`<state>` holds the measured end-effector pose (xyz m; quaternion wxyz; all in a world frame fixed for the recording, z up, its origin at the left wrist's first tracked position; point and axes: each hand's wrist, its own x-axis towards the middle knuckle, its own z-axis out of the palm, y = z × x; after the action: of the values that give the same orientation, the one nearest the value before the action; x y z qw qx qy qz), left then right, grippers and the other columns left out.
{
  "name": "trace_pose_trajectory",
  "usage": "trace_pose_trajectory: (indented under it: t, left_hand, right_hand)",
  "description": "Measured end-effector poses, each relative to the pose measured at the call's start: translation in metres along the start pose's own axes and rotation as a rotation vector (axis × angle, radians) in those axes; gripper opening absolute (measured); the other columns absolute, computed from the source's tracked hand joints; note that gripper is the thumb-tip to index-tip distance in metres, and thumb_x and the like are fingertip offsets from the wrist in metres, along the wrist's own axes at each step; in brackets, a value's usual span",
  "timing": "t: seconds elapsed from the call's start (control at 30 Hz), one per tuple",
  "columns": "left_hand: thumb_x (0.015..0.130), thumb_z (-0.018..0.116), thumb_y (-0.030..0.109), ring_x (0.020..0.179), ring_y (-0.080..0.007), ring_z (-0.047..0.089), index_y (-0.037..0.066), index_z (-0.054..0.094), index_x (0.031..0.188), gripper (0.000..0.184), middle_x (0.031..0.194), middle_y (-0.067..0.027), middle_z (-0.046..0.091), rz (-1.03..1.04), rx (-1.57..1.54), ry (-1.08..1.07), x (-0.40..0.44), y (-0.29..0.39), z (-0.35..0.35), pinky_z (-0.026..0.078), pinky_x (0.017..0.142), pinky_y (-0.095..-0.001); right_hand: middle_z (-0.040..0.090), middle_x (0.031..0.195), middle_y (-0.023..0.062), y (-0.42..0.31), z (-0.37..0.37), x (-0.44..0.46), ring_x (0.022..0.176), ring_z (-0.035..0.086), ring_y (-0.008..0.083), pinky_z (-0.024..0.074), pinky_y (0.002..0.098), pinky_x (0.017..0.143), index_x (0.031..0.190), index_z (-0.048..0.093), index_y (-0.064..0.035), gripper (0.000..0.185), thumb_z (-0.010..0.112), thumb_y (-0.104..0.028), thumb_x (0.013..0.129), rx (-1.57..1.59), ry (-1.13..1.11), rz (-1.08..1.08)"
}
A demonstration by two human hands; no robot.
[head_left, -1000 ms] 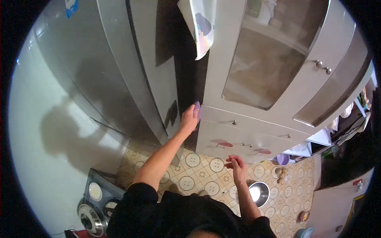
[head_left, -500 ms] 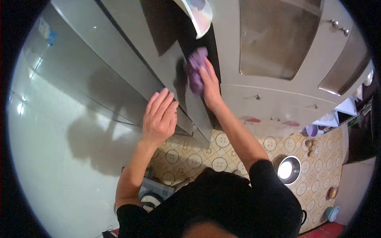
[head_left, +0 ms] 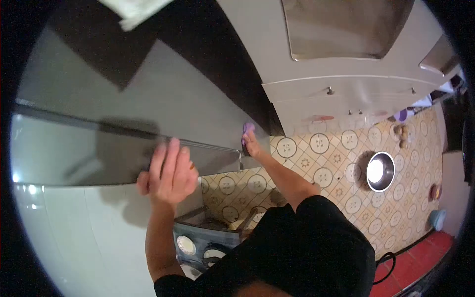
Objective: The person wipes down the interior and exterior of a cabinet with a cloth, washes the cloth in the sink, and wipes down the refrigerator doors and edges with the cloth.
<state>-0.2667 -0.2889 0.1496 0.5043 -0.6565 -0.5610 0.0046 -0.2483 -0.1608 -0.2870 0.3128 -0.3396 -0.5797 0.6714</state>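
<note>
Low on the side of the tall grey appliance (head_left: 193, 94), my right hand (head_left: 252, 143) presses a purple cloth (head_left: 248, 128) against the surface near its lower edge. My left hand (head_left: 170, 173) is near the appliance's front edge, palm down, its fingers spread slightly and blurred, with nothing seen in it. Whether its fingertips touch the edge I cannot tell. A pale cabinet (head_left: 336, 104) with small knobs stands to the right of the appliance, across a dark gap.
A steel bowl (head_left: 388, 173) stands on the patterned tile floor (head_left: 321, 175) at the right. A stove (head_left: 198, 237) is at the lower left. Several round items (head_left: 403, 136) and a blue container (head_left: 437, 219) lie farther right. White cloth-like material (head_left: 136, 10) hangs at the top.
The view has swung toward the appliance. My right hand has moved the purple cloth down its side. In the oldest frame my left hand held the cloth; it now stays by the front edge.
</note>
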Motion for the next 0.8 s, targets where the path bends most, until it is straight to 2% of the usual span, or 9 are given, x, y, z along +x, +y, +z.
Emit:
trace_pose_trajectory:
  t: [0.1,0.17,0.3,0.4,0.47,0.53,0.63,0.73,0.8]
  left_hand:
    - [0.079,0.058,0.015,0.099,-0.0135,0.062,0.019,0.064,0.098,0.02,0.1,0.0051,0.07,-0.014,0.027,-0.033,0.006,0.002,-0.003,0.026,0.087,-0.0318]
    - [0.081,0.056,0.015,0.099,-0.0137,0.061,0.019,0.062,0.098,0.018,0.1,0.0051,0.07,0.009,0.035,-0.021,0.003,0.002,-0.002,0.026,0.088,-0.0323]
    - [0.091,0.046,0.019,0.104,-0.0148,0.06,0.018,0.057,0.1,0.015,0.099,0.0026,0.071,0.064,0.025,-0.001,-0.002,-0.003,0.0,0.024,0.093,-0.0355]
    - [0.094,0.041,0.024,0.104,-0.0151,0.059,0.016,0.056,0.1,0.018,0.099,0.0003,0.071,0.073,0.037,-0.01,-0.01,-0.005,0.006,0.022,0.096,-0.0369]
    - [0.094,0.041,0.024,0.104,-0.0147,0.058,0.016,0.055,0.101,0.017,0.098,0.0,0.071,0.063,0.046,-0.024,-0.009,-0.005,0.003,0.022,0.096,-0.0365]
    - [0.094,0.041,0.025,0.103,-0.0151,0.057,0.012,0.054,0.102,0.019,0.096,-0.0005,0.071,0.024,0.082,-0.135,-0.009,-0.001,-0.009,0.021,0.098,-0.0372]
    - [0.095,0.041,0.026,0.1,-0.0162,0.057,0.008,0.054,0.104,0.024,0.096,-0.0015,0.071,0.016,0.151,-0.129,-0.004,0.003,-0.009,0.02,0.101,-0.0364]
    - [0.096,0.04,0.028,0.099,-0.0149,0.057,0.007,0.056,0.104,0.028,0.096,-0.001,0.071,-0.002,0.156,-0.119,-0.003,0.003,-0.007,0.022,0.1,-0.0347]
    - [0.096,0.04,0.03,0.098,-0.0144,0.058,0.007,0.058,0.103,0.03,0.097,-0.0011,0.071,-0.036,0.155,-0.129,-0.004,0.004,-0.007,0.022,0.1,-0.0344]
  right_hand:
    - [0.042,0.139,0.0182,0.042,0.008,-0.006,0.128,0.039,0.0322,0.0296,0.037,0.105,0.135,0.039,-0.0008,0.051,0.043,-0.035,0.097,-0.11,0.028,0.247]
    - [0.041,0.14,0.0181,-0.045,-0.004,-0.003,0.13,0.037,0.0313,0.0286,0.0372,0.106,0.134,0.041,0.0002,0.048,0.044,-0.03,0.096,-0.138,-0.009,0.289]
    - [0.052,0.126,0.024,-0.167,0.006,0.041,0.116,0.048,0.0406,0.0386,0.0443,0.097,0.116,0.053,-0.0034,0.039,0.043,-0.034,0.095,-0.052,0.285,-0.395]
    - [0.055,0.123,0.0246,-0.208,-0.023,0.073,0.115,0.051,0.0412,0.0398,0.0457,0.096,0.118,0.053,-0.0047,0.04,0.039,-0.034,0.095,-0.105,-0.032,-0.35]
    - [0.046,0.131,0.0252,-0.161,-0.034,0.112,0.119,0.045,0.0414,0.0361,0.0432,0.102,0.128,0.045,-0.0014,0.045,0.038,-0.031,0.095,-0.523,-0.384,-0.043]
    - [0.052,0.126,0.0242,-0.062,-0.029,0.131,0.114,0.05,0.0418,0.0395,0.0431,0.098,0.131,0.044,-0.0038,0.046,0.039,-0.03,0.093,-0.626,-0.283,-0.003]
    - [0.053,0.127,0.0214,0.011,-0.031,0.073,0.126,0.044,0.0336,0.0351,0.0376,0.104,0.129,0.044,-0.0008,0.044,0.039,-0.026,0.094,-0.11,0.053,0.252]
    - [0.054,0.127,0.02,0.172,-0.006,0.032,0.126,0.045,0.0328,0.0334,0.0351,0.105,0.131,0.045,-0.0013,0.044,0.037,-0.027,0.097,-0.447,-0.211,0.327]
    - [0.055,0.127,0.0187,0.095,-0.016,0.004,0.124,0.047,0.0316,0.0358,0.0353,0.104,0.133,0.045,-0.0031,0.042,0.037,-0.023,0.097,-0.508,-0.211,0.491]
